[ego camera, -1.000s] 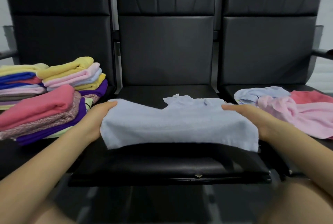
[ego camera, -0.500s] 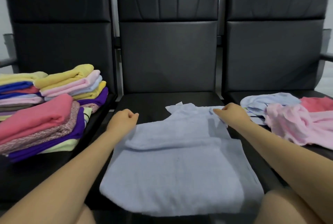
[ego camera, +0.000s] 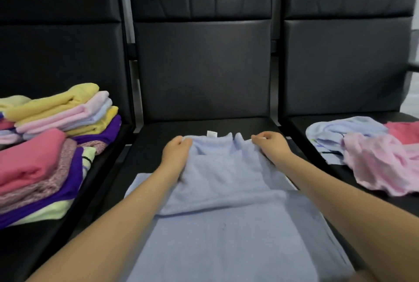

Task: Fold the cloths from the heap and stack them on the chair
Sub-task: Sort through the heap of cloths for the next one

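A pale blue terry cloth (ego camera: pixel 226 213) lies spread over the seat of the middle black padded chair (ego camera: pixel 204 66), its near part doubled under a folded-over flap whose edge sits at the far side, by a small white label (ego camera: pixel 211 133). The left hand (ego camera: pixel 176 152) grips the flap's far left corner with curled fingers; the right hand (ego camera: pixel 271 145) pinches the far right corner the same way. On the left chair stands a stack of folded cloths (ego camera: pixel 52 141) in yellow, pink, purple and pale green. On the right chair lies the unfolded heap (ego camera: pixel 367 150) of pale blue, pink and red cloths.
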A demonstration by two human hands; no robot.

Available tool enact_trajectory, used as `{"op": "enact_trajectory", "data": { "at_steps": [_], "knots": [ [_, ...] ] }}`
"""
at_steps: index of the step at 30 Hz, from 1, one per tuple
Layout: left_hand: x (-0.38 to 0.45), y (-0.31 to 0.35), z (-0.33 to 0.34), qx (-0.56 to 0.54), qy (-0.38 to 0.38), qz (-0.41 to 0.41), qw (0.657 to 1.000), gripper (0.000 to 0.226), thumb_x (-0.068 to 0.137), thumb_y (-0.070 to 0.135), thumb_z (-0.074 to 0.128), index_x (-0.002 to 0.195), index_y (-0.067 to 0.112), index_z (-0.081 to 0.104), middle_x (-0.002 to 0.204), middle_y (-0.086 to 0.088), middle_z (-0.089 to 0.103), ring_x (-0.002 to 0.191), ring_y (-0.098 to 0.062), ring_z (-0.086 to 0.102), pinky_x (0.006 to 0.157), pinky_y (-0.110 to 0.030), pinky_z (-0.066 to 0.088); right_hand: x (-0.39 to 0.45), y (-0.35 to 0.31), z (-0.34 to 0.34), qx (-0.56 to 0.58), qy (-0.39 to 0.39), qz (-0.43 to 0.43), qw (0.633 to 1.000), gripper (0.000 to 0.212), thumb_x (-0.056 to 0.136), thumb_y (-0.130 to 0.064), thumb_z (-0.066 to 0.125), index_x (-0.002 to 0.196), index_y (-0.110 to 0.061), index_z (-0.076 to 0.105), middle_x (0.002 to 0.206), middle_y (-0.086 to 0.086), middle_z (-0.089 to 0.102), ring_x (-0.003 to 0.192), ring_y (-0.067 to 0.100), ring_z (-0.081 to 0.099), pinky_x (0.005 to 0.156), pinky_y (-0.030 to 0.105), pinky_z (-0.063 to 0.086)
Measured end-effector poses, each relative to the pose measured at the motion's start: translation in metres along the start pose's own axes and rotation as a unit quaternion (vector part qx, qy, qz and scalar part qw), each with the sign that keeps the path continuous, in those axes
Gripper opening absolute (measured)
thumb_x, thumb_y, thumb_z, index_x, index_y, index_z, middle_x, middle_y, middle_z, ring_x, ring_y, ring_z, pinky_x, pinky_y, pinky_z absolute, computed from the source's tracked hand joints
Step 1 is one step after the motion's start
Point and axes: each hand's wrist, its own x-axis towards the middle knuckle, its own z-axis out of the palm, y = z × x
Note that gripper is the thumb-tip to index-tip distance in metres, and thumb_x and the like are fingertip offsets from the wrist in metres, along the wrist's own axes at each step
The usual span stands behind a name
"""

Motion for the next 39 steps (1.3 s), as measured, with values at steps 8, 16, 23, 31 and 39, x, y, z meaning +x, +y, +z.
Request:
{"op": "enact_trajectory", "data": {
  "at_steps": [8, 16, 23, 31, 39],
  "knots": [
    [-0.026, 0.001, -0.075, -0.017, 0.184, 0.173, 0.967, 0.027, 0.083, 0.02, 0.051, 0.064, 0.013, 0.033, 0.064, 0.001, 0.028, 0.059, -0.014, 0.024, 0.053, -0.032, 0.022, -0.029, -0.026, -0.024, 0.009, -0.019, -0.117, 0.993, 0.019, 0.091, -0.011, 0.056, 0.076, -0.017, 0.067, 0.079, -0.003, 0.063, 0.074, 0.011, 0.056, 0.063, 0.024, 0.044],
    [-0.025, 0.003, -0.057, 0.038, 0.047, -0.031, 0.998, 0.023, 0.088, 0.005, 0.047, 0.103, 0.016, 0.06, 0.101, 0.0, 0.053, 0.087, -0.017, 0.047, 0.066, -0.028, 0.038, -0.04, -0.012, -0.02, -0.289, -0.193, -0.1, 0.932, 0.042, 0.089, -0.04, 0.06, 0.064, -0.007, 0.059, 0.063, 0.008, 0.045, 0.061, 0.021, 0.043, 0.056, 0.03, 0.033],
    [-0.009, -0.015, -0.078, 0.216, 0.035, -0.048, 0.975, 0.03, 0.091, 0.031, 0.059, 0.078, 0.005, 0.065, 0.089, -0.008, 0.056, 0.087, -0.025, 0.052, 0.078, -0.034, 0.04, -0.029, -0.003, 0.009, -0.35, -0.099, -0.125, 0.923, 0.038, 0.093, -0.045, 0.054, 0.117, -0.016, 0.059, 0.124, 0.006, 0.051, 0.11, 0.022, 0.051, 0.089, 0.032, 0.045],
    [0.0, -0.023, -0.079, 0.212, 0.035, -0.025, 0.976, 0.039, 0.087, 0.006, 0.054, 0.124, 0.018, 0.058, 0.118, -0.01, 0.059, 0.099, -0.023, 0.052, 0.083, -0.029, 0.04, -0.022, -0.005, 0.022, -0.308, -0.157, -0.11, 0.932, 0.014, 0.089, -0.026, 0.059, 0.091, -0.014, 0.064, 0.09, 0.005, 0.065, 0.082, 0.02, 0.059, 0.061, 0.026, 0.042],
    [-0.005, -0.018, -0.057, 0.114, -0.032, 0.004, 0.993, 0.014, 0.089, 0.02, 0.065, 0.085, 0.034, 0.068, 0.105, 0.004, 0.064, 0.097, -0.013, 0.057, 0.082, -0.026, 0.041, -0.017, -0.006, -0.004, 0.042, -0.098, 0.039, 0.994, 0.014, 0.09, -0.016, 0.063, 0.077, -0.013, 0.064, 0.083, 0.006, 0.062, 0.076, 0.018, 0.057, 0.06, 0.025, 0.044]
  ]
}}
